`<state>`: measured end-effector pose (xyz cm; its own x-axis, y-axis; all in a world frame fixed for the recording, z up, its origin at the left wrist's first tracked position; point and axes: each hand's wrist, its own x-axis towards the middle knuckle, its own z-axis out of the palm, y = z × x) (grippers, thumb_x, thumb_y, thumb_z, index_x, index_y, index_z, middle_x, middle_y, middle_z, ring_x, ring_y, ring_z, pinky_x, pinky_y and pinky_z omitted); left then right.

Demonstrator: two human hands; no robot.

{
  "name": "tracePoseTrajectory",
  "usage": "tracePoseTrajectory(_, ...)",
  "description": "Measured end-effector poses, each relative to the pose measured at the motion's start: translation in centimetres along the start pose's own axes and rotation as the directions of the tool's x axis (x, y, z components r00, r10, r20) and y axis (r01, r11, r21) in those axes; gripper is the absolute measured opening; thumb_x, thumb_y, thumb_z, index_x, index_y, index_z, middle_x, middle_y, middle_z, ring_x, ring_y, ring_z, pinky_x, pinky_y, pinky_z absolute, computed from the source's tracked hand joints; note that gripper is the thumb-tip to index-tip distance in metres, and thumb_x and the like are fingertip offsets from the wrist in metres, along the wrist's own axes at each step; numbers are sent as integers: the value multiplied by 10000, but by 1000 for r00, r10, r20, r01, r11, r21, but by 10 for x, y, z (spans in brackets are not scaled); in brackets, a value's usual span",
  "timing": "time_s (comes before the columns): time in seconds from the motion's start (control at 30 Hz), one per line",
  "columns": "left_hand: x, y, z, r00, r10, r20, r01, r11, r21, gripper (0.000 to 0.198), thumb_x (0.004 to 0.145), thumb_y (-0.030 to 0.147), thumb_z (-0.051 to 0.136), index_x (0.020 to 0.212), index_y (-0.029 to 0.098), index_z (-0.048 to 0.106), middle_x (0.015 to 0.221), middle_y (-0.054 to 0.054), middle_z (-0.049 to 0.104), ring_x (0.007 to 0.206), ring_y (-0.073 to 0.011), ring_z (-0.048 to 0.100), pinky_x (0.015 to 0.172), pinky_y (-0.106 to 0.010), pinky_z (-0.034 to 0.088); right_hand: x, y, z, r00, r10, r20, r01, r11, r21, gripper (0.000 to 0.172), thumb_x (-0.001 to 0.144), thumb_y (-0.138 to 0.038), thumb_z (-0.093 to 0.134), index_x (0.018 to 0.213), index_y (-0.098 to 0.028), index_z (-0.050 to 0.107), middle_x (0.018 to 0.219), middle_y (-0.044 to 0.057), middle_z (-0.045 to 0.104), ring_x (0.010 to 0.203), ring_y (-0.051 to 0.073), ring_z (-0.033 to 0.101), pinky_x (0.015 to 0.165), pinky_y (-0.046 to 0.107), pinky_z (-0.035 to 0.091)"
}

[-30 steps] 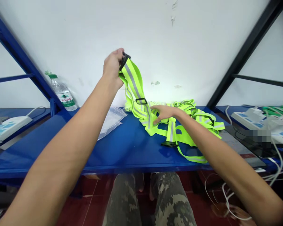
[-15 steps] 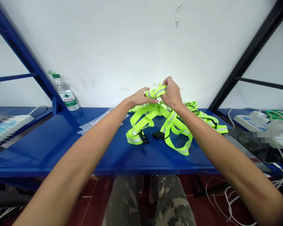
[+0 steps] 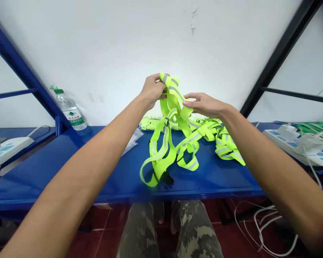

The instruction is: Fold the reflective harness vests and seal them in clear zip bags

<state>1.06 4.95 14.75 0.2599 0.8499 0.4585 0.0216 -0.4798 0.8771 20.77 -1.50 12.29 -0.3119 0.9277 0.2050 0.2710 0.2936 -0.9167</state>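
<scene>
A neon yellow reflective strap harness [image 3: 165, 143] with grey stripes hangs in loops from my left hand [image 3: 153, 90] above the blue table. The fingers of that hand are closed around its upper bands. My right hand [image 3: 203, 103] has its thumb and fingertips on a hanging band, its other fingers loosely bent. Lower loops rest on the table near its front edge, with a dark buckle [image 3: 167, 178] beside them. More reflective straps [image 3: 227, 145] lie heaped to the right, partly behind my right forearm. A flat yellow bundle [image 3: 148, 123] sits against the wall.
Clear plastic bags [image 3: 133, 140] lie left of the straps on the blue table [image 3: 78, 172]. A water bottle [image 3: 72, 114] stands by the wall at left. White power strips [image 3: 298, 147] and cables are at right, another power strip [image 3: 14, 148] at left.
The harness has been raised and now hangs in long loops. My left hand has moved up and left; my right hand has shifted right and lower. The view has shifted slightly.
</scene>
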Motion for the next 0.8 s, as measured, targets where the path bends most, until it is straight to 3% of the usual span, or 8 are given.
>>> tracePoseTrajectory(0.13,4,7,-4,999,-36,-27,36,999,-16,252,742,269,619,982,212,569,912,-50,681,982,-254,662,849,-393,534,5,0,-2,999,26,36,-27,999,27,242,676,-298,854,775,-178,669,627,0,579,563,123,521,675,381,572)
tracePoseTrajectory(0.2,3,8,-10,998,-66,15,66,996,-56,236,714,308,638,916,200,578,870,-64,680,965,-269,662,835,-393,543,7,0,-9,997,-33,-69,41,993,111,241,699,-328,836,756,-188,648,634,4,582,611,143,566,714,392,582)
tracePoseTrajectory(0.3,-2,9,-20,980,-105,170,124,987,-105,262,680,353,655,871,179,610,839,-88,686,947,-294,663,827,-421,546,9,-3,-21,957,-110,-270,158,974,162,256,765,-424,762,805,-211,625,752,38,644,808,212,655,757,404,585)
tracePoseTrajectory(0.4,-8,7,-24,950,-148,274,176,981,-83,299,658,357,659,886,165,642,850,-105,695,932,-311,671,824,-452,542,8,-8,-26,929,-123,-348,176,976,126,311,808,-525,682,858,-225,619,835,61,670,931,254,666,784,426,580)
tracePoseTrajectory(0.5,-9,2,-20,962,-156,225,170,984,-46,323,651,339,658,926,171,644,918,-115,705,939,-312,676,845,-460,540,0,-15,-24,941,-136,-310,173,980,95,361,788,-564,688,898,-224,635,951,85,695,1018,282,655,823,454,568)
tracePoseTrajectory(0.67,-6,-3,-8,988,-69,139,83,991,-103,373,754,355,638,1099,229,576,1083,-89,694,1037,-287,659,895,-461,528,-12,-15,-18,988,-128,-85,135,987,84,355,725,-510,777,920,-226,692,1101,92,697,1105,302,628,885,504,540)
tracePoseTrajectory(0.8,-6,-1,0,990,-50,130,73,981,-177,449,801,372,627,1225,273,519,1112,-49,679,1076,-274,645,895,-472,521,-4,0,-2,974,-168,-155,167,986,-22,490,585,-285,881,1034,-232,690,1125,82,697,1088,272,631,918,485,538)
